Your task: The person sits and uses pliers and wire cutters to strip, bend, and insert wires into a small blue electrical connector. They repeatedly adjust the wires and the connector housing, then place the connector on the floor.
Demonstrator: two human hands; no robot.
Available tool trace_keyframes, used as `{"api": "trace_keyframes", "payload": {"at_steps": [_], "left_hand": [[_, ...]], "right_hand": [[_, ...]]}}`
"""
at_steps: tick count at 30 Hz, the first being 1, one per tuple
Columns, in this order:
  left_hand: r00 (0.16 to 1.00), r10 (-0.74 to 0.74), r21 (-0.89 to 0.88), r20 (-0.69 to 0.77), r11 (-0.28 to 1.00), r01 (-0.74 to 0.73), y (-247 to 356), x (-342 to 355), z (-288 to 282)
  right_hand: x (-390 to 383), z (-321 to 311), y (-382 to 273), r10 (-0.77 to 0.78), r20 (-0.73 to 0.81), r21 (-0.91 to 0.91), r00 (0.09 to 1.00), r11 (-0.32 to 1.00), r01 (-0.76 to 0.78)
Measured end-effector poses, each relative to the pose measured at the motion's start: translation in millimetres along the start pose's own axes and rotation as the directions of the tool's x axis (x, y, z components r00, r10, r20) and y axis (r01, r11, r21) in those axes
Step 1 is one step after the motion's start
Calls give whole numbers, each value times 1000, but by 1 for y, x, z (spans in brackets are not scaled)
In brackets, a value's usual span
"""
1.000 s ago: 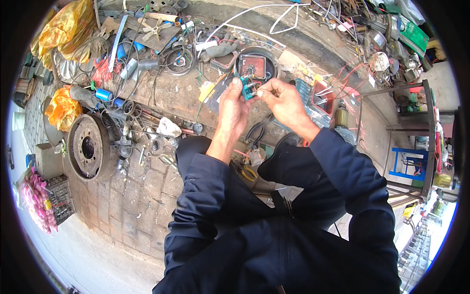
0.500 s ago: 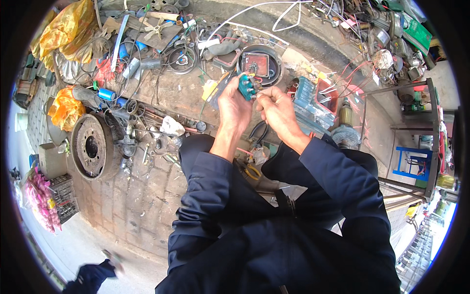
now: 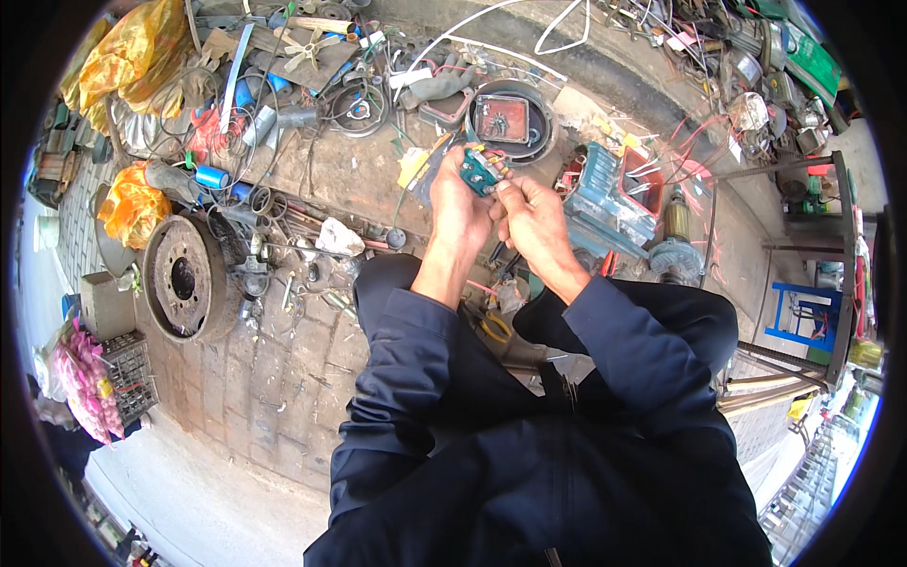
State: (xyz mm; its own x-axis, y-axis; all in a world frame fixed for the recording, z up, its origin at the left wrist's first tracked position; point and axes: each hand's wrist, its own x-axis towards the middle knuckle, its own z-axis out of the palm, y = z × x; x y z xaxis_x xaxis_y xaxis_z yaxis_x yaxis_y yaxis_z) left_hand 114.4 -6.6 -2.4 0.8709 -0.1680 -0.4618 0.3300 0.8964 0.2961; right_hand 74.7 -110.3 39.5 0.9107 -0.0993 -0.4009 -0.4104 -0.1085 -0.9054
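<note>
In front of me, above my knees, my left hand (image 3: pixel 455 213) holds a small teal terminal block (image 3: pixel 479 173) with metal studs. My right hand (image 3: pixel 539 222) is closed, thumb and forefinger pinched at the block's right end; whatever small part lies between those fingertips is hidden. Just beyond sits a round black basin (image 3: pixel 540 142) with a square red tray (image 3: pixel 501 119) in it, small metal parts lying in the tray. To the right of my hands stands a blue-grey motor housing (image 3: pixel 605 203), its red-lined box showing loose white wire ends.
A motor rotor (image 3: pixel 676 227) stands right of the housing. Yellow-handled pliers (image 3: pixel 495 328) lie between my legs. On the left are a rusty wheel rim (image 3: pixel 182 276) and an orange bag (image 3: pixel 134 205). Scrap parts and cables line the far side; a metal frame (image 3: pixel 836 265) stands at right.
The terminal block has turned and tilted in my left hand, and my right fingers have shifted slightly on its right end. The passer-by's leg at the lower left has moved out of that spot.
</note>
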Motion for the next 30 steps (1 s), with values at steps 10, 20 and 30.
{"api": "trace_keyframes", "payload": {"at_steps": [10,20,30], "left_hand": [[997,-69,-73,-32,995,66,-8,4,-4],[962,-16,-122,273,991,51,-4,-2,-4],[986,-6,-38,166,999,12,2,-8,6]], "right_hand": [[7,-16,15,319,218,440,922,811,-385],[19,-40,-5,259,258,327,931,883,-336],[29,-44,-16,-182,-204,-315,962,943,112]]}}
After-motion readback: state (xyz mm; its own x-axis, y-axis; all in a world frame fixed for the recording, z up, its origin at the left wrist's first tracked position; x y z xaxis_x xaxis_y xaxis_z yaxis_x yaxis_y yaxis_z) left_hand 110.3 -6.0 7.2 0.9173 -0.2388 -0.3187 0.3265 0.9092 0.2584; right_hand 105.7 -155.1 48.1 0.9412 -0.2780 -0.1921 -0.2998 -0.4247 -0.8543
